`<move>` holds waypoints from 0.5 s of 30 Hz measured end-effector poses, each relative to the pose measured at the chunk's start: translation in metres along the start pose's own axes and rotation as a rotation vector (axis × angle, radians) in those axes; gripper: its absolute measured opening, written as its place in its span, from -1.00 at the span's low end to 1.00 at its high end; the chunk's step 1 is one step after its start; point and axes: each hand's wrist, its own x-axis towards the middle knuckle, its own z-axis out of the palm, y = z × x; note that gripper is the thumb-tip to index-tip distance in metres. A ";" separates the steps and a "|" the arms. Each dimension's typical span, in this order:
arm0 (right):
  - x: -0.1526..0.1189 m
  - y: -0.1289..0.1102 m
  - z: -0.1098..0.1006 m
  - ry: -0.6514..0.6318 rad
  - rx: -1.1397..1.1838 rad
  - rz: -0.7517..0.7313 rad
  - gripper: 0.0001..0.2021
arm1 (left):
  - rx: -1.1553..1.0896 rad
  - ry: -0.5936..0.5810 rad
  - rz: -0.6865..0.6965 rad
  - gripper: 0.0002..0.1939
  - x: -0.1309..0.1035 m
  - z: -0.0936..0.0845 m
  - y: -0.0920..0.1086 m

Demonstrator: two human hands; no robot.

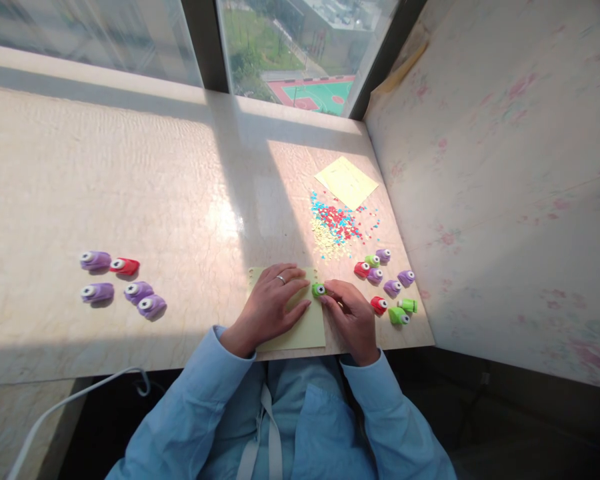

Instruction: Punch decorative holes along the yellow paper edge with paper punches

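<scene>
A pale yellow sheet of paper (pixel 293 339) lies at the front edge of the marble sill, with small punched holes along its far edge. My left hand (pixel 275 303) rests flat on it, fingers stretched out, a ring on one finger. At the sheet's right edge sits a small green craft punch (pixel 319 290). My right hand (pixel 351 313) grips that punch between thumb and fingers. Just right of this hand stand several more punches, among them a red one (pixel 379 305) and a green one (pixel 399 316).
Punched confetti (pixel 335 223) in red, blue and yellow lies beyond my right hand, with yellow paper (pixel 347 181) behind it. Several purple punches (pixel 97 292) and a red one (pixel 125 266) stand far left. A flowered wall (pixel 505 200) bounds the right; a white cable (pixel 75 393) hangs lower left.
</scene>
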 end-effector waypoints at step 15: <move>0.011 -0.017 -0.012 0.079 0.356 0.368 -0.73 | 0.006 0.028 0.029 -0.78 0.001 0.001 -0.001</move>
